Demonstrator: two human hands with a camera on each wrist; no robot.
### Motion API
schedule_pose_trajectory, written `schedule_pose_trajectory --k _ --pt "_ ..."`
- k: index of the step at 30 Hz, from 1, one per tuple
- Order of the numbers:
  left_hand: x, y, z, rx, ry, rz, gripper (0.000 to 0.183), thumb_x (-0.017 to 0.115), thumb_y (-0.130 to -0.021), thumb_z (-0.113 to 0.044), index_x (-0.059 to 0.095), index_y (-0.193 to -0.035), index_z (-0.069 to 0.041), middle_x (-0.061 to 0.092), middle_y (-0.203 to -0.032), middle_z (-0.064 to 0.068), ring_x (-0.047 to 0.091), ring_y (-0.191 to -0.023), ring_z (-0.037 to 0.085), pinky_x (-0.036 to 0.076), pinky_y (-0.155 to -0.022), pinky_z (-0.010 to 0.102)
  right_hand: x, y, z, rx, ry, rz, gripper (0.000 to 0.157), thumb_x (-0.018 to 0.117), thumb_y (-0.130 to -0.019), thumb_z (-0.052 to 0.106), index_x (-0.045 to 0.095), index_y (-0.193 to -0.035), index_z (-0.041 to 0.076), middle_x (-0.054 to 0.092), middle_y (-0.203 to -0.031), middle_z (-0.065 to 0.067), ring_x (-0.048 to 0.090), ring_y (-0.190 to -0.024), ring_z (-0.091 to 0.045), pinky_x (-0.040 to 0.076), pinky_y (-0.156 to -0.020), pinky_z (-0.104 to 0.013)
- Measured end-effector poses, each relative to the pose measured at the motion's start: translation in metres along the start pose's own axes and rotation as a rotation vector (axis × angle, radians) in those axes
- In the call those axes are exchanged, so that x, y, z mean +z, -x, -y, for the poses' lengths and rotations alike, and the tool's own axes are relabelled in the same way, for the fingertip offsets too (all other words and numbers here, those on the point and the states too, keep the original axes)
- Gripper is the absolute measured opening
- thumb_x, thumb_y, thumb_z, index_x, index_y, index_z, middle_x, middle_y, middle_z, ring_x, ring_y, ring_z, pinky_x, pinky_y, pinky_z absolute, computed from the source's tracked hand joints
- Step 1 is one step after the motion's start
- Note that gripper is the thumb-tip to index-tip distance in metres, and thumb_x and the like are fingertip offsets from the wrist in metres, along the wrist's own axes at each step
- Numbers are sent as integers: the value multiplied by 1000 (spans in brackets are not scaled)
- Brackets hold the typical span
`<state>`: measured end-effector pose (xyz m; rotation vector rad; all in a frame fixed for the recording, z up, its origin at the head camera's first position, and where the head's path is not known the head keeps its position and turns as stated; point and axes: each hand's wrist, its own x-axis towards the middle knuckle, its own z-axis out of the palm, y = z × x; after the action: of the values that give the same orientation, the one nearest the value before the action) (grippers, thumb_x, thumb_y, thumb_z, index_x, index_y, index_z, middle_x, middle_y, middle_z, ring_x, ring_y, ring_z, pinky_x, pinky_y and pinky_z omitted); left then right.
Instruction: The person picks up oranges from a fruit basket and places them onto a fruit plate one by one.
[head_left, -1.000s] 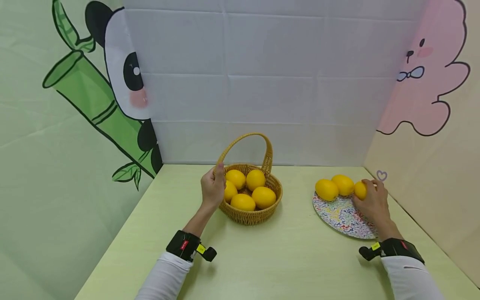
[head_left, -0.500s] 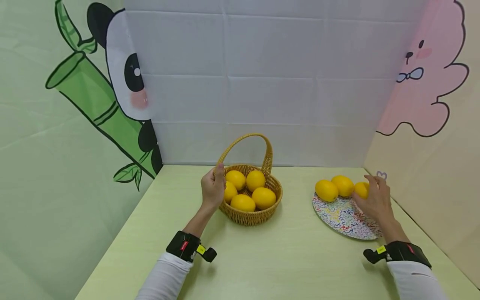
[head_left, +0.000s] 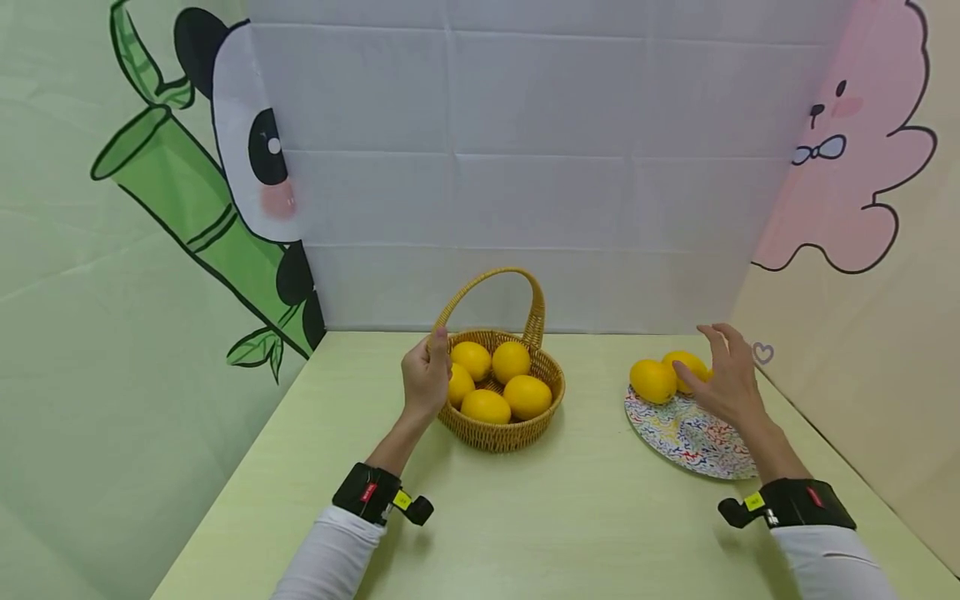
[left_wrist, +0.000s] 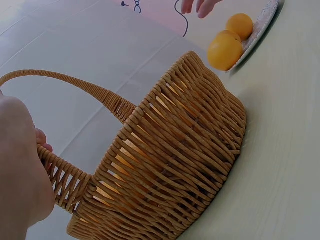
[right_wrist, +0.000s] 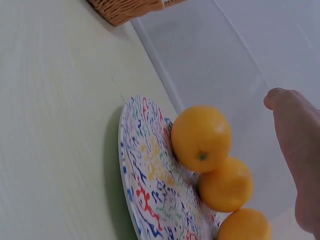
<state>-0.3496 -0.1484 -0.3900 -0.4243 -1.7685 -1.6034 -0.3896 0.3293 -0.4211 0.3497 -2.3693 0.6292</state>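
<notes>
My left hand (head_left: 426,375) grips the left side of the handle (head_left: 491,273) of a woven wicker basket (head_left: 498,435). Several yellow-orange fruits, which look like oranges (head_left: 528,396), lie inside the basket. To the right, my right hand (head_left: 731,379) hovers over a round plate (head_left: 693,442) with a multicoloured speckled pattern, its fingers spread and holding nothing. Three oranges stand in a row along the plate's far side, as the right wrist view shows: a near one (right_wrist: 201,138), a middle one (right_wrist: 226,185) and a far one (right_wrist: 245,226). In the head view my hand mostly hides the rightmost.
Basket and plate stand apart on a pale green-yellow table (head_left: 577,525). A grey-white cloth backdrop (head_left: 525,167) rises at the table's rear edge. Side panels carry a panda (head_left: 251,158) with bamboo on the left and a pink animal (head_left: 862,167) on the right.
My right hand has let go of the rightmost orange on the plate, then risen and shifted left with its fingers spreading. My left hand and the basket have stayed put.
</notes>
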Motion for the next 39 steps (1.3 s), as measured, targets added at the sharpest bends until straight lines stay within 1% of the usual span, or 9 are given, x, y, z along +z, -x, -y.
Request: schedule_pose_trajectory --k 6,14,21,23,27,31,36,39 --pt "-1 0 1 -8 7 5 51 47 -111 -18 40 -61 -8 34 -46 -4 28 -35 3 21 -34 15 3 -14 33 -91 -28 25 76 79 -85 28 46 -147 0 33 -154 -27 28 -137 -48 28 -105 -75" --pt "0 0 2 -10 3 -3 51 47 -111 -17 41 -62 -5 34 -47 -3 28 -35 2 21 -33 16 14 -24 75 -227 -64 77 75 81 -82 30 50 -145 3 36 -154 -25 31 -137 -46 30 -105 -72" --pt "0 1 1 -15 -2 -8 52 47 -111 -18 42 -62 -4 35 -47 -3 29 -35 0 21 -33 16 28 -27 110 -319 -84 168 77 81 -85 36 49 -149 7 38 -154 -24 33 -138 -44 32 -106 -69" --pt "0 1 1 -22 -2 -6 51 47 -111 -18 42 -62 -4 35 -47 -2 29 -35 0 21 -34 16 31 -28 121 -342 -87 201 78 80 -85 37 49 -150 6 38 -154 -24 33 -139 -43 33 -106 -69" --pt "0 1 -1 -27 0 1 52 47 -111 -18 41 -63 0 35 -47 -1 29 -35 1 21 -34 16 39 -30 139 -371 -75 264 80 78 -87 42 48 -151 6 38 -154 -25 33 -140 -43 34 -106 -69" --pt "0 1 -3 -17 0 -3 52 47 -111 -17 42 -64 4 35 -48 2 28 -36 1 20 -34 15 46 -32 155 -387 -61 323 81 76 -89 47 46 -153 9 38 -155 -23 33 -141 -41 35 -105 -68" --pt "0 2 -4 -26 0 -7 52 47 -111 -18 42 -64 3 36 -48 3 29 -36 2 21 -34 15 52 -34 176 -414 -69 396 80 72 -91 52 44 -155 14 39 -155 -21 35 -140 -39 36 -106 -66" --pt "-1 2 -5 -33 -1 -8 52 47 -111 -18 42 -64 3 35 -48 3 30 -36 2 21 -34 15 56 -35 186 -415 -78 453 79 68 -93 56 44 -156 16 38 -157 -17 36 -140 -36 37 -108 -63"
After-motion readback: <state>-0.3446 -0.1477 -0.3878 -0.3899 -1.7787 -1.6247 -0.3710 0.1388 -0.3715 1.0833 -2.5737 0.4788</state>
